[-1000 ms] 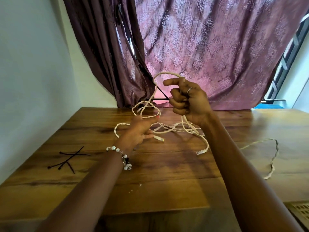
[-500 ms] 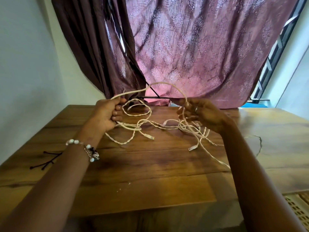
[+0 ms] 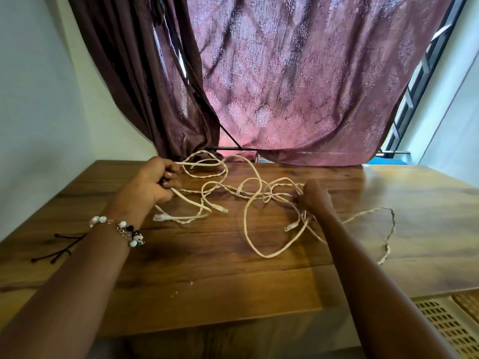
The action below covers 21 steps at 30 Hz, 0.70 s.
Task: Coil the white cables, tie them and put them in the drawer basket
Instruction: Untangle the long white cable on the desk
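Observation:
A tangle of white cables [image 3: 246, 200] with clear plugs lies spread over the wooden table [image 3: 207, 275]. My left hand [image 3: 153, 182] grips several strands at the tangle's left end, just above the table. My right hand [image 3: 315, 196] is low over the right end, fingers curled down into the strands, holding them. One loop [image 3: 259, 251] of cable reaches toward me across the wood. A thin twisted cable [image 3: 387, 229] trails off to the right. The cream perforated drawer basket [image 3: 451, 325] shows at the bottom right corner.
Black ties [image 3: 61, 246] lie on the table at the left, partly behind my left wrist. A maroon curtain [image 3: 272, 81] hangs behind the table's far edge. A white wall [image 3: 39, 99] runs along the left side.
Both hands came down from a raised position to the table and moved apart. The cable arch held up between them has dropped, and the tangle now lies spread flat.

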Tool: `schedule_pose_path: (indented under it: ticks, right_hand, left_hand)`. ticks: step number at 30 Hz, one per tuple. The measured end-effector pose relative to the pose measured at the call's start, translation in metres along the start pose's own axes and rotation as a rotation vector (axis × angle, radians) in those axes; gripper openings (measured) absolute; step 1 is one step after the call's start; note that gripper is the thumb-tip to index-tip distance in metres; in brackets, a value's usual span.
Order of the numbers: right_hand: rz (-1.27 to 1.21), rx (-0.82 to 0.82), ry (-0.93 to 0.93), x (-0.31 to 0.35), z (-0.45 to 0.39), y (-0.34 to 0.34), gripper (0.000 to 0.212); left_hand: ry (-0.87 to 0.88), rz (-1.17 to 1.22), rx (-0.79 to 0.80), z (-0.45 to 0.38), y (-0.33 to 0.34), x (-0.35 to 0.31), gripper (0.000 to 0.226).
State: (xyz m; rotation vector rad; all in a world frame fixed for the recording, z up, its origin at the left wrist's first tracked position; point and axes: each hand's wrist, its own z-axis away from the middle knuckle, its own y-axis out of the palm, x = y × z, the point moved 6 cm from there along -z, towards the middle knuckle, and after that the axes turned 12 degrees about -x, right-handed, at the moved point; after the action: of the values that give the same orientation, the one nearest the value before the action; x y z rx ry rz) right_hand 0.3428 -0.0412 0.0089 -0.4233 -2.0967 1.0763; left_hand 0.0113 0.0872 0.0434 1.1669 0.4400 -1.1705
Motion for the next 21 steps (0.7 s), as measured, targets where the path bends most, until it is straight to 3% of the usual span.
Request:
schedule_pose_path:
  ticks: [2,4,6,9,11,14,17,19,21]
  right_hand:
    - [0.025,-0.025,-0.060,0.009,-0.004,0.000,0.055]
    - [0.060,0.058,-0.240,0.028,-0.006,0.007,0.062]
    - [0.101,0.148,-0.415,0.050,-0.009,0.017,0.046]
    - [-0.008,0.171,-0.507,0.080,-0.004,0.009,0.016]
    - [-0.304,0.202,-0.381,0.091,-0.001,-0.008,0.011]
    - [-0.761,0.176,-0.025,0.092,-0.003,-0.036,0.018]
    - [-0.867,0.294,0.300,0.089,-0.006,-0.045,0.033]
    - [-0.895,0.476,0.402,0.090,-0.005,-0.046,0.050]
    - [-0.950,0.622,0.451,0.091,-0.004,-0.046,0.049]
  left_hand:
    - [0.024,0.002,-0.044,0.000,-0.001,-0.002,0.027]
    - [0.061,0.002,-0.096,0.003,-0.001,-0.004,0.024]
    - [0.105,-0.010,-0.147,0.005,-0.001,-0.007,0.024]
    - [0.135,-0.029,-0.177,0.005,-0.001,-0.005,0.022]
    - [0.171,-0.041,-0.163,0.002,0.000,-0.006,0.019]
    - [0.250,-0.113,-0.123,0.002,0.005,-0.008,0.010]
    - [0.322,-0.142,-0.077,0.010,0.014,-0.008,0.005]
    - [0.385,-0.126,-0.045,0.020,0.019,-0.009,0.004]
    - [0.429,-0.085,0.026,0.033,0.025,-0.010,0.008]
